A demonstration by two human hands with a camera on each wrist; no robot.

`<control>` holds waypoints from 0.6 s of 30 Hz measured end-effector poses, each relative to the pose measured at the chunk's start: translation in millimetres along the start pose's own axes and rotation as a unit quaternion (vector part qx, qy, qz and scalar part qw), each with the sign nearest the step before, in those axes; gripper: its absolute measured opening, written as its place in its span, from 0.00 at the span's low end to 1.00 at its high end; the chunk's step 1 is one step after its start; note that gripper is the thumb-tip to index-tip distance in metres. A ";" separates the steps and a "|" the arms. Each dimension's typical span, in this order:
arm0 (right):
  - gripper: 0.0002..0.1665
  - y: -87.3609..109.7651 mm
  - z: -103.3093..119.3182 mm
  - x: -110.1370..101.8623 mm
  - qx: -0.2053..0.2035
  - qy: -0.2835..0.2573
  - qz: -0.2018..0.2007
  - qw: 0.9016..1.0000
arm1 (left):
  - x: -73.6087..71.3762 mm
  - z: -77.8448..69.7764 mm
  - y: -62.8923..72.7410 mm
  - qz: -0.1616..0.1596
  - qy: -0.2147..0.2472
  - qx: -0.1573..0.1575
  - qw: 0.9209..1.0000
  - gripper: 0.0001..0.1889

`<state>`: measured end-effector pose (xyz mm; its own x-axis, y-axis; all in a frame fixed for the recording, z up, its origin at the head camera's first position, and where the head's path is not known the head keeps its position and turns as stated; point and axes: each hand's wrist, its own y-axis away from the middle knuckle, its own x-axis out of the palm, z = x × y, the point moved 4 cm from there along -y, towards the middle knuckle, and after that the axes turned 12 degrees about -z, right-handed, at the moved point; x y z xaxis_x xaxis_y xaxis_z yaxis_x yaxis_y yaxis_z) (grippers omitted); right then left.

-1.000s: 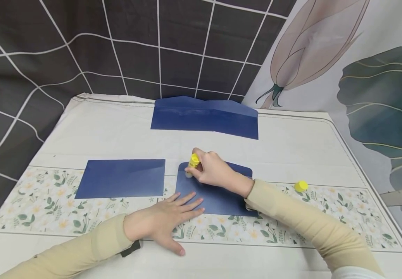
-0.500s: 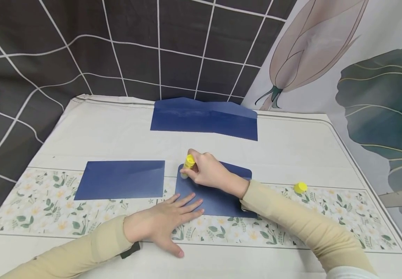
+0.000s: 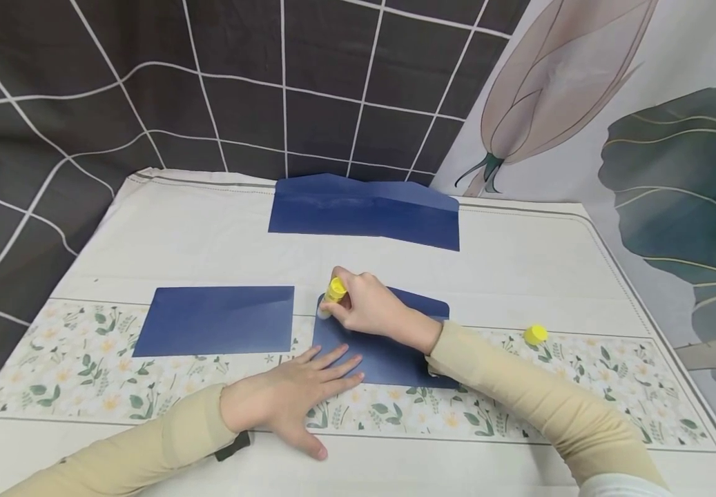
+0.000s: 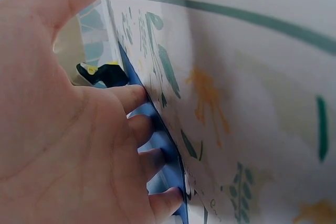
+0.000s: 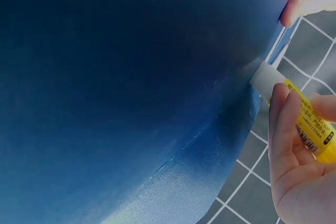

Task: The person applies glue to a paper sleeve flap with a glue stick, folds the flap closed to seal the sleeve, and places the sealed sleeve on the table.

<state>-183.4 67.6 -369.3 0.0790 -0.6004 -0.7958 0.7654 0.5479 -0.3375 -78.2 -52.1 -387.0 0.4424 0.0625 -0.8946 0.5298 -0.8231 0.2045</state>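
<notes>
My right hand (image 3: 373,304) grips an uncapped yellow glue stick (image 3: 335,290), tilted, with its white tip down at the upper left corner of a blue envelope (image 3: 389,359). In the right wrist view the glue stick (image 5: 310,119) meets the blue paper by its edge, and a whitish smear (image 5: 173,187) lies along the flap. My left hand (image 3: 298,397) lies spread, its straight fingertips resting on the envelope's lower left edge. The left wrist view shows those fingers (image 4: 152,158) against the blue edge, thumb apart.
A second blue envelope (image 3: 217,321) lies flat to the left. Another blue envelope (image 3: 364,214) sits at the back with its flap up against the dark checked curtain (image 3: 326,83). The yellow glue cap (image 3: 535,335) stands to the right on the flowered tablecloth (image 3: 612,386).
My right hand has slid the glue stick leftward along the envelope to its left corner. The left hand keeps its place.
</notes>
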 end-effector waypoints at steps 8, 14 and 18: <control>0.15 -1.2 -0.7 0.0 -0.009 0.017 0.001 1.000 | -0.8 0.0 -0.2 -0.008 -0.002 0.018 1.000 0.55; 0.15 -0.7 1.3 1.2 -0.007 0.020 0.012 1.000 | -0.3 -0.1 0.0 -0.007 -0.005 0.021 1.000 0.55; 0.15 -0.5 5.1 0.6 -0.006 0.019 0.021 1.000 | 0.2 0.7 -0.6 -0.006 -0.006 0.020 1.000 0.55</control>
<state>-180.5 64.0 -367.0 0.0870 -0.5539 -0.8280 0.7535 0.5803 -0.3090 -78.9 -52.0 -387.6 0.4273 0.0647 -0.9018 0.5044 -0.8448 0.1784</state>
